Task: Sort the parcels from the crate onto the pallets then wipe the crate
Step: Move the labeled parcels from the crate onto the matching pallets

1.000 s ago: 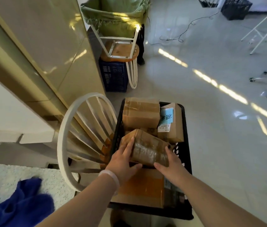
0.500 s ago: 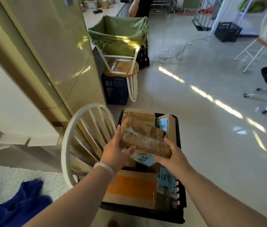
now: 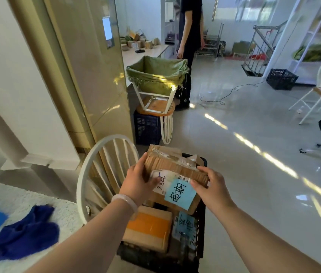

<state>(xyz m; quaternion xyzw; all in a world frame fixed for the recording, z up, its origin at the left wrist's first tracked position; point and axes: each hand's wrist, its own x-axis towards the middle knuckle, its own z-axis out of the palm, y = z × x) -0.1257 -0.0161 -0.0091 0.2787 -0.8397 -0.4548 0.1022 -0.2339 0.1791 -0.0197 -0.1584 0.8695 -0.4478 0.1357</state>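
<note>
Both my hands are clamped on one cardboard parcel point(image 3: 175, 165), which I hold up over the black crate point(image 3: 202, 223) straight ahead of me at twelve o'clock. My left hand point(image 3: 138, 184) grips the parcel's left end with the thumb lying across the near face. My right hand point(image 3: 212, 187) grips the right end with its fingers curled over the top edge. The hands are apart, with the parcel between them. The parcel is tilted so its near face turns toward me, and a blue label point(image 3: 180, 194) with dark handwriting is stuck there beside a white slip. A pale bracelet point(image 3: 125, 200) sits on my left wrist.

Inside the crate, below the parcel I hold, an orange-taped box point(image 3: 148, 226) lies on the left side. Just to its right is a package with another blue tag point(image 3: 185, 226).

A white chair back point(image 3: 100, 170) stands just beside the crate at its nine o'clock. At my eight o'clock a dark blue cloth point(image 3: 23, 235) lies bunched on a speckled white surface.

Farther off at eleven o'clock, a green sack point(image 3: 155, 75) is stretched over the legs of an upturned stool point(image 3: 155, 107). Behind it, a person in black point(image 3: 191, 36) stands by a counter point(image 3: 145, 54). At one o'clock, well apart from everything else, a second black basket point(image 3: 281, 78) sits on the shiny floor point(image 3: 254, 174).
</note>
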